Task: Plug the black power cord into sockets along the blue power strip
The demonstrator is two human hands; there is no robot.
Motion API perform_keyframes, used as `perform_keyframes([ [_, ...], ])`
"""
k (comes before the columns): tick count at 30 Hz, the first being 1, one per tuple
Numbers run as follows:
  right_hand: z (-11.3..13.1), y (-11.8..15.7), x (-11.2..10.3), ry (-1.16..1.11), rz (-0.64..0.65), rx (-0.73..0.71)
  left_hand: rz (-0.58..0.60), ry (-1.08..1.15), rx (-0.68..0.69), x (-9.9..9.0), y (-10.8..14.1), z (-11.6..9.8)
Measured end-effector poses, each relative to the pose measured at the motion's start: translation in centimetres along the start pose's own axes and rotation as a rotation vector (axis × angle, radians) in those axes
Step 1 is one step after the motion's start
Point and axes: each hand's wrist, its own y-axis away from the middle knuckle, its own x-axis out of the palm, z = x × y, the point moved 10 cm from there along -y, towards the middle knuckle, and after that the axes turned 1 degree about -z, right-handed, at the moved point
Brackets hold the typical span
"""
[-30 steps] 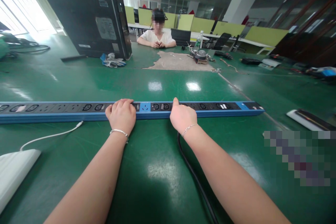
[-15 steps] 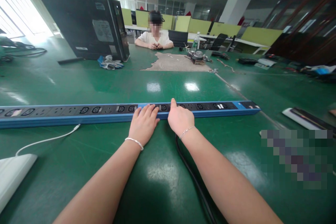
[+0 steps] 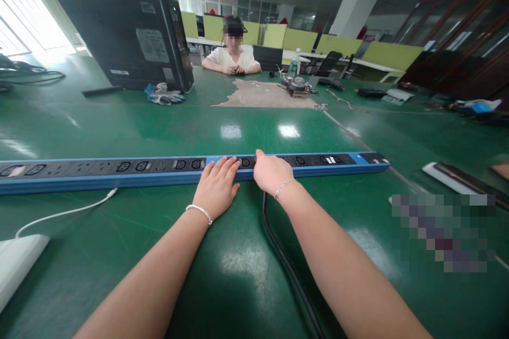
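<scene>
A long blue power strip (image 3: 175,176) with a row of black sockets lies across the green table. My left hand (image 3: 217,186) rests flat on its front edge and top, fingers stretched over the sockets. Just to the right, my right hand (image 3: 272,174) is closed over the strip, thumb pointing away from me. A thick black cable (image 3: 284,259) runs from under my right hand toward the table's near edge. The end of that cable, presumably within my right fingers, is hidden by the hand.
A black computer case (image 3: 131,37) stands at the back left, with gloves (image 3: 164,94) beside it. Across the table (image 3: 131,243) sits a person (image 3: 233,58). A white object (image 3: 22,262) with a white cable (image 3: 67,214) lies at the left, a bottle (image 3: 294,63) behind.
The whole view has shifted slightly. Both hands keep nearly the same places on the strip; more of the black cable shows below my right hand.
</scene>
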Motion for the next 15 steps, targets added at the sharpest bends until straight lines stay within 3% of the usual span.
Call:
perform_keyframes([
  [8,-0.4,0.5,0.4,0.004,-0.077,0.045,-0.019,-0.071,-0.003,0.3,0.3,-0.6],
  [15,-0.4,0.7,0.6,0.009,-0.104,0.058,-0.011,-0.110,-0.098,0.2,0.4,-1.2],
])
